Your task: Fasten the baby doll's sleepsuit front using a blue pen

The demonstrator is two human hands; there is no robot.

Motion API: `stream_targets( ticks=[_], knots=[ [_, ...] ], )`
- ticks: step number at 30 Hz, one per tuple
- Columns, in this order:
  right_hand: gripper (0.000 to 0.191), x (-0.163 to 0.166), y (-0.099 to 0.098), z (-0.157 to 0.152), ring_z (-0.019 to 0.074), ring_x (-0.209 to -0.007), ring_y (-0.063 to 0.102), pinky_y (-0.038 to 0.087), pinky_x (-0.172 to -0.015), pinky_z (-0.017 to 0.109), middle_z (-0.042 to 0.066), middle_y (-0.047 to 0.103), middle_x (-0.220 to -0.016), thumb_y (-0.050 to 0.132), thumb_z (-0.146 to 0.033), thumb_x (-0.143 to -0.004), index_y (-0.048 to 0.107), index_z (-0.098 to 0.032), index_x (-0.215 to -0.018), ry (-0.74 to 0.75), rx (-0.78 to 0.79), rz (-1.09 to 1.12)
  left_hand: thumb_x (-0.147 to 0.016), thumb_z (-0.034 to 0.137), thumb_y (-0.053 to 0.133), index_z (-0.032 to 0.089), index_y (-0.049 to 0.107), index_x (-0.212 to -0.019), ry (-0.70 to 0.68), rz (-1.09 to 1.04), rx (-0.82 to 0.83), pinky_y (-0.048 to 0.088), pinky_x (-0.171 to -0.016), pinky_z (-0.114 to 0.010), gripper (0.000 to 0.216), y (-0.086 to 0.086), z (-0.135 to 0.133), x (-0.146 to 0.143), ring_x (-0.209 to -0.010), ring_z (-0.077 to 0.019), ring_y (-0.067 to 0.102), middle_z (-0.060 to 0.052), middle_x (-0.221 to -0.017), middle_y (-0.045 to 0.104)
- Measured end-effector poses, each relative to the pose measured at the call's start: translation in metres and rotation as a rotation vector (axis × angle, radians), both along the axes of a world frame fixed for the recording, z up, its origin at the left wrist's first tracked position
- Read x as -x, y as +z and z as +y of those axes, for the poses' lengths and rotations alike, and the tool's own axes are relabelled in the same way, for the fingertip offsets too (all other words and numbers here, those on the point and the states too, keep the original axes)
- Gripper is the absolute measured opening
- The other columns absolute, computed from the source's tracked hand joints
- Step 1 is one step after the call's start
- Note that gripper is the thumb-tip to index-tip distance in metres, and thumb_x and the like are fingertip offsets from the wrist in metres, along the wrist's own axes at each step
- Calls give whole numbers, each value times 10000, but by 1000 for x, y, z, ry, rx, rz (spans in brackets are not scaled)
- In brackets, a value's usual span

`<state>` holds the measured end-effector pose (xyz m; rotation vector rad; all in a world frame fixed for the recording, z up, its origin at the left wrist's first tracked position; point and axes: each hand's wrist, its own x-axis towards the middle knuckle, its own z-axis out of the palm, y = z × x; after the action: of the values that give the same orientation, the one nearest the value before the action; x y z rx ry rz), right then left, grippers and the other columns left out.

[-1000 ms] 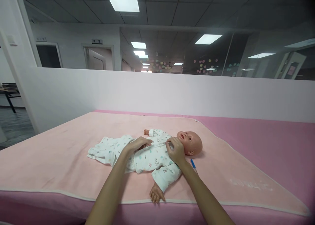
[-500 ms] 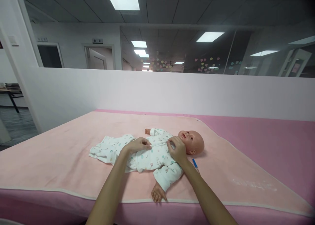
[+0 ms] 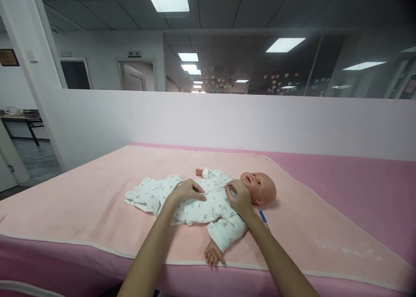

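A baby doll (image 3: 263,188) lies on its back with its head to the right, dressed in a white long-sleeved romper (image 3: 198,208) with small printed figures. My left hand (image 3: 188,191) is at the romper's belly, thumb and fingertips closing on the front seam. Near the doll's neck my right hand (image 3: 241,197) is curled, its thumb and fingers pinching the top of the same seam below the chin. What exactly lies between the fingertips is partly hidden. One doll hand (image 3: 213,253) sticks out of the near sleeve.
A peach mat (image 3: 107,193) covers much of the pink bed surface (image 3: 364,180). Close by my right forearm lies a blue-capped pen (image 3: 263,217). Behind the bed stands a low white wall (image 3: 227,119) with glass above it. A table (image 3: 19,118) is visible through the opening at left.
The view has shifted slightly left, so everything appears a little farther right. Both hands stay at the romper's front, with the left thumb and finger slightly farther apart.
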<state>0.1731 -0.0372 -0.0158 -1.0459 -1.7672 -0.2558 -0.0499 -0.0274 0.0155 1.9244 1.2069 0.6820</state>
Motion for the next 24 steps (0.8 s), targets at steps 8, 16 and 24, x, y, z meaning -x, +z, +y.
stream_targets(
  ticks=[8,16,24],
  knots=[
    [106,-1,0,2,145,-680,489,370,-642,263,25,556,-681,459,-191,-762,513,-180,-672,24,-11,6,-549,388,663,149,687,-755,-11,-65,2,392,-599,-221,317,-2,-5,-2,-718,-151,546,-31,-748,653],
    [113,-2,-1,4,149,-682,490,374,-647,268,26,555,-679,457,-200,-765,497,-181,-661,13,1,-4,-449,396,720,142,627,-682,-36,-41,-57,312,-508,-203,357,3,-8,-3,-590,-95,434,20,-613,511],
    [107,-2,0,3,150,-687,497,379,-641,266,28,564,-688,466,-211,-767,514,-182,-676,23,22,2,-557,363,644,145,586,-650,-15,-44,-99,309,-506,-199,244,0,-9,-6,-574,-89,428,23,-607,485]
  ],
)
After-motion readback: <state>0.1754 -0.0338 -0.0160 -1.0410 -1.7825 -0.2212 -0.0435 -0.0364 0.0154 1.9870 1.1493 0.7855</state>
